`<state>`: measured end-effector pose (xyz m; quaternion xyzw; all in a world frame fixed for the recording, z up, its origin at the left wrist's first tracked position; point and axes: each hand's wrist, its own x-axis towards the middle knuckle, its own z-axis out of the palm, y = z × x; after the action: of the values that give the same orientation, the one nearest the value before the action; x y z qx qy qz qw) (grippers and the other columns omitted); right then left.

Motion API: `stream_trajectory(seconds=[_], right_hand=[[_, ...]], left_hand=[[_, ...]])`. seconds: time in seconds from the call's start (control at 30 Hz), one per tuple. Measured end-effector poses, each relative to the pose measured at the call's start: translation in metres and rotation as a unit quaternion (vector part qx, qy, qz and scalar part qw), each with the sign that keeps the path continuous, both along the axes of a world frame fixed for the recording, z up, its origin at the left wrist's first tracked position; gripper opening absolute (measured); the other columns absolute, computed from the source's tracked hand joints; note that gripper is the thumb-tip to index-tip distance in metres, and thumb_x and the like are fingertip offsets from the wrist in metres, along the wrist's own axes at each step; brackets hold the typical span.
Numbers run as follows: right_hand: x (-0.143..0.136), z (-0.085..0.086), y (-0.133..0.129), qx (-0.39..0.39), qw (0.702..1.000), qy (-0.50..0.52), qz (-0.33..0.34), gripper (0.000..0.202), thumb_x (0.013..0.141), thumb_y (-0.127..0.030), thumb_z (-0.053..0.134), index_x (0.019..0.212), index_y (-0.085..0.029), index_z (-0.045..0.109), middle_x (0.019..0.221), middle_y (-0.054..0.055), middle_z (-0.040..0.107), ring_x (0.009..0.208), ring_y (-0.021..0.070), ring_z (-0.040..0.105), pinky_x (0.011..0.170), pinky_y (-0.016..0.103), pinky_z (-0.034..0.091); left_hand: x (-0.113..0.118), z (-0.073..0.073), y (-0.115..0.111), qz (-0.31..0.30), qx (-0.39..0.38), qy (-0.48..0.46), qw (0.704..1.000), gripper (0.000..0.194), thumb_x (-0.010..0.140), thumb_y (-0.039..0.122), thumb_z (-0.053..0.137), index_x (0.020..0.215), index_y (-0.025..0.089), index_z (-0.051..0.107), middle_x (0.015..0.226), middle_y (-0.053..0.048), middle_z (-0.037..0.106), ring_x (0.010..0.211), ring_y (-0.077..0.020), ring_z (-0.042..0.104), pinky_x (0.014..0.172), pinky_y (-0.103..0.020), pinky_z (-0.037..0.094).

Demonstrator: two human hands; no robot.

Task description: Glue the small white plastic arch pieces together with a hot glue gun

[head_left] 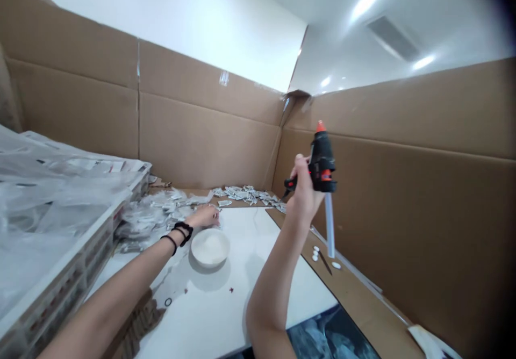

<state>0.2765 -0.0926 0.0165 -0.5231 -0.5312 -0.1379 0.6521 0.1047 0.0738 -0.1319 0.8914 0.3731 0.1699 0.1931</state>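
Note:
My right hand (305, 192) grips a black glue gun (322, 157) by its handle, held up in the air with its orange nozzle pointing upward. A translucent glue stick (329, 224) juts from the gun's rear and hangs down. My left hand (205, 216), with black bands on the wrist, reaches to the far side of the white board (242, 251). Its fingers are bent together just behind a white bowl (210, 248); whatever they may hold is too small to make out. Beside that hand lies a heap of small clear plastic packets (153, 214).
A white crate (92, 241) full of plastic bags stands at the left. Small silvery pieces (245, 193) are scattered at the back. White oval pieces (315, 253) and a thin dark tool (324, 263) lie at the right. Cardboard walls (209, 128) enclose the table.

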Motion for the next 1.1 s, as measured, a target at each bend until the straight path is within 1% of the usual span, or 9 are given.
stream_trajectory(seconds=[0.2, 0.4, 0.5, 0.67, 0.77, 0.83, 0.93, 1.0, 1.1], right_hand=[[-0.027, 0.002, 0.016, 0.093, 0.987, 0.112, 0.071, 0.039, 0.079, -0.05, 0.05, 0.097, -0.016, 0.057, 0.082, 0.006, 0.058, 0.068, 0.0145, 0.053, 0.062, 0.028, 0.043], [-0.045, -0.008, 0.045, -0.004, 0.989, 0.065, 0.129, 0.032, 0.072, -0.05, 0.056, 0.072, -0.017, 0.053, 0.068, 0.001, 0.056, 0.061, 0.0144, 0.049, 0.059, 0.025, 0.038], [-0.049, -0.014, 0.059, -0.068, 0.989, 0.002, 0.131, 0.033, 0.071, -0.051, 0.056, 0.067, -0.019, 0.049, 0.065, 0.0, 0.054, 0.059, 0.0147, 0.047, 0.056, 0.025, 0.035], [-0.051, -0.02, 0.072, -0.094, 0.988, -0.038, 0.12, 0.032, 0.072, -0.051, 0.052, 0.066, -0.02, 0.046, 0.066, 0.0, 0.054, 0.061, 0.015, 0.046, 0.058, 0.025, 0.035], [-0.051, -0.019, 0.07, -0.092, 0.988, -0.026, 0.123, 0.03, 0.072, -0.049, 0.054, 0.069, -0.02, 0.047, 0.068, 0.0, 0.055, 0.063, 0.0153, 0.047, 0.061, 0.025, 0.036], [-0.051, -0.017, 0.064, -0.083, 0.988, -0.011, 0.131, 0.029, 0.071, -0.048, 0.055, 0.071, -0.02, 0.048, 0.07, 0.001, 0.055, 0.065, 0.0155, 0.048, 0.063, 0.025, 0.036], [-0.05, -0.013, 0.054, -0.077, 0.987, -0.001, 0.14, 0.027, 0.072, -0.046, 0.055, 0.072, -0.019, 0.049, 0.07, 0.0, 0.054, 0.065, 0.0152, 0.047, 0.063, 0.025, 0.036], [-0.049, -0.012, 0.048, -0.077, 0.986, -0.007, 0.146, 0.026, 0.073, -0.044, 0.055, 0.072, -0.019, 0.049, 0.069, 0.0, 0.053, 0.064, 0.0144, 0.046, 0.063, 0.024, 0.035], [-0.048, -0.01, 0.043, -0.06, 0.986, -0.008, 0.158, 0.026, 0.074, -0.043, 0.055, 0.071, -0.019, 0.048, 0.067, -0.001, 0.051, 0.062, 0.0132, 0.044, 0.061, 0.023, 0.035]], left_hand=[[-0.016, 0.012, 0.005, 0.044, -0.001, -0.179, 0.983, 0.017, 0.072, 0.034, 0.055, 0.068, 0.018, 0.049, 0.063, 0.0, 0.056, 0.063, -0.0152, 0.053, 0.063, -0.026, 0.043], [-0.005, 0.049, 0.009, 0.137, -0.004, -0.337, 0.931, 0.019, 0.088, 0.032, 0.027, 0.083, 0.019, 0.04, 0.064, 0.002, 0.046, 0.055, -0.0115, 0.053, 0.057, -0.024, 0.045], [0.009, 0.051, 0.002, 0.136, 0.01, -0.357, 0.924, 0.027, 0.089, 0.038, 0.024, 0.09, 0.019, 0.043, 0.07, 0.0, 0.049, 0.056, -0.0117, 0.053, 0.058, -0.024, 0.044], [0.01, 0.042, -0.035, 0.018, -0.005, -0.257, 0.966, 0.028, 0.08, 0.044, 0.045, 0.08, 0.018, 0.057, 0.067, -0.001, 0.058, 0.061, -0.0156, 0.053, 0.06, -0.025, 0.041], [-0.005, 0.052, -0.063, -0.068, 0.008, -0.046, 0.997, 0.036, 0.076, 0.051, 0.049, 0.08, 0.019, 0.063, 0.074, -0.004, 0.064, 0.066, -0.0182, 0.056, 0.06, -0.026, 0.04], [-0.012, 0.058, -0.082, -0.068, 0.008, 0.126, 0.99, 0.04, 0.059, 0.056, 0.063, 0.074, 0.018, 0.064, 0.071, -0.006, 0.063, 0.063, -0.0212, 0.057, 0.058, -0.029, 0.04], [-0.015, 0.059, -0.101, -0.045, 0.033, 0.278, 0.959, 0.027, 0.045, 0.033, 0.075, 0.062, 0.018, 0.062, 0.06, -0.005, 0.059, 0.061, -0.0249, 0.057, 0.06, -0.032, 0.041], [-0.018, 0.064, -0.103, -0.057, 0.047, 0.295, 0.953, 0.013, 0.049, 0.018, 0.068, 0.06, 0.018, 0.06, 0.062, -0.004, 0.059, 0.064, -0.0239, 0.057, 0.061, -0.031, 0.041], [-0.031, 0.087, -0.088, -0.121, 0.016, 0.193, 0.974, 0.005, 0.06, 0.017, 0.058, 0.065, 0.018, 0.059, 0.068, -0.002, 0.06, 0.065, -0.0188, 0.054, 0.061, -0.028, 0.041]])
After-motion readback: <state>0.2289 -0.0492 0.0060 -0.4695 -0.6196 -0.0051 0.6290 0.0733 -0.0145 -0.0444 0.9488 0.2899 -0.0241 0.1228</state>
